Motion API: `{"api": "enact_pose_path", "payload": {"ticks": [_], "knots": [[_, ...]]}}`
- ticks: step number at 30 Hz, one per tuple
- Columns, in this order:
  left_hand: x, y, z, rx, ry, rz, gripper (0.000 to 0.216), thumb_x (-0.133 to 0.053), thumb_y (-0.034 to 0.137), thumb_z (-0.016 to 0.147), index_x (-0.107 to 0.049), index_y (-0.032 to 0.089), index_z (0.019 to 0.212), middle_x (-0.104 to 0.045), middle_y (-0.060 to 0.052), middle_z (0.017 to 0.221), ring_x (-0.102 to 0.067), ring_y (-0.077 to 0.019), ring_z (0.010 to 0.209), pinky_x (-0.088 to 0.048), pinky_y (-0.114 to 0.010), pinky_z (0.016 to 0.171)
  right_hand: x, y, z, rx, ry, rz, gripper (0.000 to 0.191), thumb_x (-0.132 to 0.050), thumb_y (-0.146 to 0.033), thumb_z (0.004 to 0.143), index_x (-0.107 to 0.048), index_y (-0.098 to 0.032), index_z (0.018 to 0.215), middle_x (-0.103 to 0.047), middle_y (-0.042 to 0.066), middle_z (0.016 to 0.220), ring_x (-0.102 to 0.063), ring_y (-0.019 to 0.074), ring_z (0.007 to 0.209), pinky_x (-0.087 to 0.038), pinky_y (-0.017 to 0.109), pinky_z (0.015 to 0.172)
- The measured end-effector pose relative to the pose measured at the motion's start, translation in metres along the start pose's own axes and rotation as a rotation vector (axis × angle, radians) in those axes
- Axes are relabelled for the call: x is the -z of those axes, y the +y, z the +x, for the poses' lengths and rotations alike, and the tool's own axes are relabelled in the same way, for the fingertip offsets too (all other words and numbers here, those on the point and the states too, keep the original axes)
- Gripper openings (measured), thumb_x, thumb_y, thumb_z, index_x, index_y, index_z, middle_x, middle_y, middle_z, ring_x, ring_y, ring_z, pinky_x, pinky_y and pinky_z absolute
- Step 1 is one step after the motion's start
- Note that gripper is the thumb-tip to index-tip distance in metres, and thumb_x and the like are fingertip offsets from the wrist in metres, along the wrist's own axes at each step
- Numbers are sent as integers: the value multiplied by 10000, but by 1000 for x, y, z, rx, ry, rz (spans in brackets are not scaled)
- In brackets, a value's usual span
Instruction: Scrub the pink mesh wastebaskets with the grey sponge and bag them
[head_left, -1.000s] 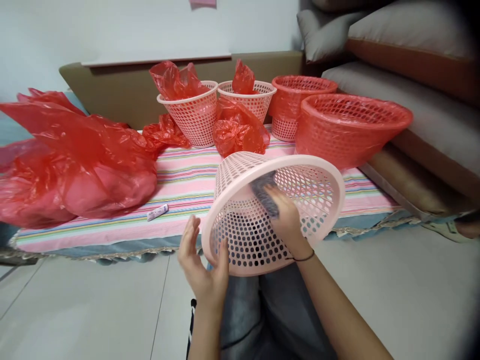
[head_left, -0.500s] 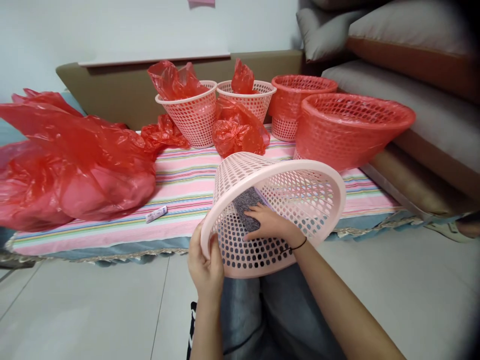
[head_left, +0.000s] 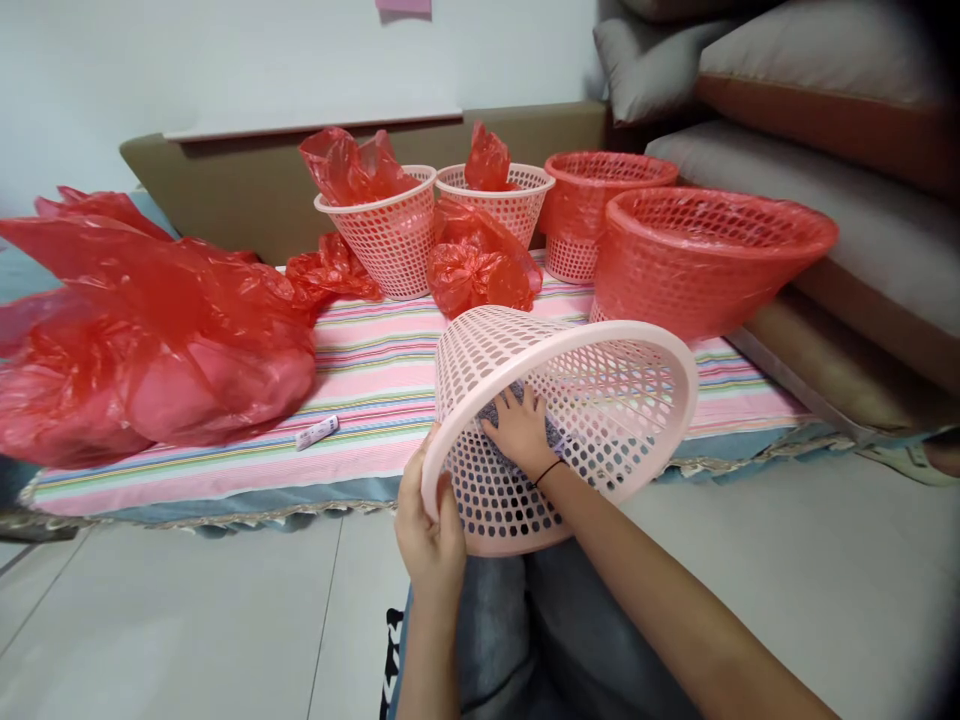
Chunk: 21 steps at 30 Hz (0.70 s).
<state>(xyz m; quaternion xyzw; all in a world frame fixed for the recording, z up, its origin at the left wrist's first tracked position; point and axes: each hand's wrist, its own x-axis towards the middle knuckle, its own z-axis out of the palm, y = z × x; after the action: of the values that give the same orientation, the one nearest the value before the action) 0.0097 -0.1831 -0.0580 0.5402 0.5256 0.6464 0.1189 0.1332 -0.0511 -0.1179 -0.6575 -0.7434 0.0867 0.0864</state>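
A pale pink basket (head_left: pixel 491 345) is tipped over on its side just right of the middle of the view, above the near edge of a striped cover (head_left: pixel 375 400) and over the person's knees. Its long axis runs from about 11 o'clock, where the narrower base end lies, down to about 4 o'clock, where the wide mouth faces the person and leans to the right. Whether it rests on the knees or the cover cannot be told.

The left hand (head_left: pixel 431 525) grips the rim at the mouth's 8 o'clock, thumb inside and fingers wrapped round the outside. The right hand (head_left: pixel 521 435) reaches in from 4 o'clock, its fingers spread and pointing to about 11 o'clock, palm down over a grey cloth (head_left: pixel 553 433) against the inner wall; much of the cloth is hidden under the hand.

From the basket, a small white object (head_left: pixel 317 432) lies on the cover at 9 o'clock, with a large heap of red plastic bags (head_left: pixel 172 340) farther out between 9 and 10. A bunched red bag (head_left: pixel 480 270) sits just beyond at 11, and a red basket (head_left: pixel 697 270) leans at 2.
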Motion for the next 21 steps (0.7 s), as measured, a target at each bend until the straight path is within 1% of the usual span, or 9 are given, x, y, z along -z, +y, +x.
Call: {"api": "enact_pose_path", "payload": {"ticks": [2, 4, 7, 9, 11, 14, 18, 21], "knots": [[0, 0, -1, -6, 16, 7, 397, -606, 181, 925, -607, 279, 1310, -676, -63, 1287, -639, -222, 1208, -490, -325, 1041, 3, -5, 0, -14, -5, -28, 605, -452, -404, 964, -449, -81, 1475, -397, 187, 1570, -278, 399, 1429, -170, 560, 1151], [0, 0, -1, -6, 29, 17, 400, -612, 166, 921, -608, 285, 1302, -680, -56, 1288, -643, -212, 1203, -493, -310, 1034, 4, -8, 1, -30, -28, -43, 640, -473, -428, 953, -447, -51, 1470, -383, 213, 1571, -298, 417, 1414, -187, 567, 1137], [0, 0, -2, 0, 24, 21, 388, -607, 174, 926, -613, 279, 1299, -685, -59, 1270, -644, -216, 1200, -495, -317, 1034, 4, -7, 4, -46, -60, -48, 712, -514, -510, 924, -450, -58, 1470, -374, 205, 1578, -288, 471, 1406, -221, 588, 1111], [-1, 0, -2, 5, 7, 15, 385, -602, 195, 932, -612, 273, 1309, -683, -66, 1260, -640, -226, 1204, -492, -333, 1040, 3, -5, 4, -47, -61, -45, 686, -516, -492, 926, -452, -79, 1471, -380, 187, 1579, -297, 476, 1395, -241, 583, 1100], [-2, 0, -2, 11, -1, 8, 385, -600, 216, 935, -612, 271, 1316, -679, -71, 1263, -634, -234, 1209, -487, -343, 1046, 2, -4, 4, -47, -52, -37, 590, -505, -409, 939, -486, -100, 1441, -423, 180, 1549, -358, 455, 1354, -273, 571, 1079], [-2, 1, -2, 12, 11, 6, 378, -594, 217, 940, -609, 269, 1314, -673, -71, 1284, -635, -232, 1208, -488, -341, 1043, 3, -4, 4, -51, -35, -10, 459, -491, -272, 935, -552, -127, 1365, -520, 184, 1451, -470, 400, 1250, -341, 535, 1026], [-3, 3, -1, -4, 13, 5, 383, -591, 193, 937, -605, 269, 1311, -674, -67, 1292, -641, -222, 1202, -496, -321, 1027, 7, 0, 7, -21, -27, 56, 412, -529, -186, 888, -596, -111, 1288, -591, 205, 1334, -561, 338, 1139, -403, 471, 975], [-3, 5, 0, -5, 11, -6, 387, -585, 182, 938, -604, 278, 1312, -672, -58, 1301, -635, -217, 1213, -490, -320, 1038, 12, 5, 4, 71, -24, 135, 413, -526, -150, 865, -611, -110, 1267, -628, 174, 1301, -576, 299, 1152, -394, 424, 1020]]}}
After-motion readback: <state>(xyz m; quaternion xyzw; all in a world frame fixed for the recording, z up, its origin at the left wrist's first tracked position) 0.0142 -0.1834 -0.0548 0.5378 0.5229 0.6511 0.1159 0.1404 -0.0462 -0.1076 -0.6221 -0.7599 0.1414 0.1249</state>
